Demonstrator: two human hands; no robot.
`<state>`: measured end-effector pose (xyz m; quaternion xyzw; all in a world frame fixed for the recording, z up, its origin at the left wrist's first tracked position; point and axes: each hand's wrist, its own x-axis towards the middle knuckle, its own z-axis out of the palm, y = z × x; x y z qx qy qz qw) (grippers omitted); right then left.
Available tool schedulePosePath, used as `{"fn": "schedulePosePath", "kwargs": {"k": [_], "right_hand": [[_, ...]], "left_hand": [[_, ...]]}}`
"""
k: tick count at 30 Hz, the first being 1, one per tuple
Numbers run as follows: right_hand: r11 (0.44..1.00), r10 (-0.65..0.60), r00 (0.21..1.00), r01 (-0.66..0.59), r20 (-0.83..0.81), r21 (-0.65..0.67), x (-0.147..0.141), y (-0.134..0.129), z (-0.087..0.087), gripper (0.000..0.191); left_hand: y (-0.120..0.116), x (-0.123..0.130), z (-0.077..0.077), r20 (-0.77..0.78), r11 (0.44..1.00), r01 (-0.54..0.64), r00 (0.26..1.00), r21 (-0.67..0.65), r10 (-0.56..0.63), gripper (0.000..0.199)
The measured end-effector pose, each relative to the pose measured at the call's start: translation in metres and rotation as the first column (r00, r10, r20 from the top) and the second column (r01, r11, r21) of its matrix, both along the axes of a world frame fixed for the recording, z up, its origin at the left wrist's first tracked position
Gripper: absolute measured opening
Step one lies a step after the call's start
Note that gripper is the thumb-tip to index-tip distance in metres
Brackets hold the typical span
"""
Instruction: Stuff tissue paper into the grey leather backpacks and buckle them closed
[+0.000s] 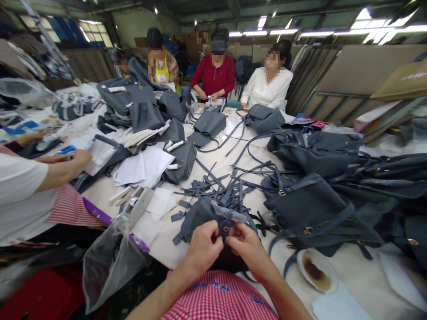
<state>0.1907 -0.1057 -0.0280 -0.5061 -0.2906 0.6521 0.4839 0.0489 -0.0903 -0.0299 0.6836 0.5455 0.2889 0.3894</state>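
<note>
Blue-grey bag (197, 216) is sitting at near bench (171, 252) edge; left hand (205, 244) and right hand (246, 243) are pinching buckled strap (226, 225), grips clamped.

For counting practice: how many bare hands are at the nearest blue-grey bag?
2: bare left hand and bare right hand, flanking the gold-coloured fitting on the blue-grey bag.

We face a pale table (209, 163). On its right we see a heap of dark bags (308, 206), on its far left a pile (145, 113) of others. Straps (218, 191) lie tangled in the middle, paper (147, 166) to their left, a brown-stained dish (328, 266) at the near right.
</note>
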Motion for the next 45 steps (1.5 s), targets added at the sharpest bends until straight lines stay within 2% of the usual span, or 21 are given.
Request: {"fn": "schedulePosePath", "kwargs": {"k": [2, 4, 7, 11, 15, 18, 21, 26, 31, 36, 42, 45], "right_hand": [[0.996, -0.034, 0.993, 0.025, -0.117, -0.081, 0.003, -0.001, 0.002, 0.038], [0.984, -0.090, 0.971, 0.053, -0.220, -0.169, 0.005, -0.004, 0.003, 0.044], [0.976, -0.108, 0.970, 0.062, -0.219, -0.208, 0.007, -0.008, -0.002, 0.040], [0.996, -0.059, 0.997, 0.054, -0.059, -0.077, 0.007, -0.011, -0.014, 0.034], [1.000, -0.008, 0.999, 0.007, 0.052, 0.022, 0.007, -0.011, -0.016, 0.034], [1.000, 0.012, 1.000, -0.013, 0.028, 0.009, 0.007, -0.012, -0.013, 0.035], [1.000, 0.002, 1.000, -0.002, -0.013, -0.010, 0.006, -0.013, -0.016, 0.041], [0.997, -0.017, 1.000, 0.016, 0.013, 0.070, 0.004, -0.013, -0.025, 0.037], [0.999, 0.008, 1.000, -0.007, -0.014, 0.054, 0.005, -0.014, -0.026, 0.037], [0.999, 0.021, 1.000, -0.020, -0.022, 0.035, 0.003, -0.016, -0.024, 0.041], [0.996, -0.063, 0.996, 0.058, 0.061, 0.071, -0.004, -0.014, -0.022, 0.033], [0.992, -0.116, 0.990, 0.112, 0.079, 0.062, -0.007, -0.011, -0.022, 0.031]], "left_hand": [[-0.002, 0.000, 0.004, -0.077, 0.991, 0.040, 0.997, 0.131, -0.030, 0.018], [-0.002, -0.001, 0.005, -0.078, 0.988, 0.056, 0.996, 0.146, -0.045, 0.018], [-0.001, -0.005, 0.001, 0.034, 0.999, 0.033, 0.999, -0.027, -0.032, 0.016], [-0.002, -0.005, -0.012, 0.322, 0.952, 0.061, 0.946, -0.301, 0.042, 0.012], [-0.002, -0.003, -0.019, 0.465, 0.905, 0.101, 0.878, -0.414, 0.115, 0.014], [0.000, -0.002, -0.017, 0.520, 0.880, 0.122, 0.840, -0.459, 0.155, 0.014], [0.001, -0.002, -0.011, 0.528, 0.875, 0.120, 0.832, -0.469, 0.170, 0.013], [0.002, -0.002, -0.011, 0.546, 0.851, 0.186, 0.827, -0.492, 0.135, 0.014], [0.001, -0.003, -0.019, 0.494, 0.902, 0.126, 0.863, -0.412, 0.106, 0.012], [0.000, -0.004, -0.019, 0.516, 0.882, 0.111, 0.841, -0.457, 0.162, 0.016], [0.000, -0.002, -0.023, 0.474, 0.883, 0.131, 0.874, -0.450, 0.111, 0.011], [-0.005, -0.001, -0.016, 0.454, 0.903, 0.149, 0.889, -0.403, 0.056, 0.012]]}}
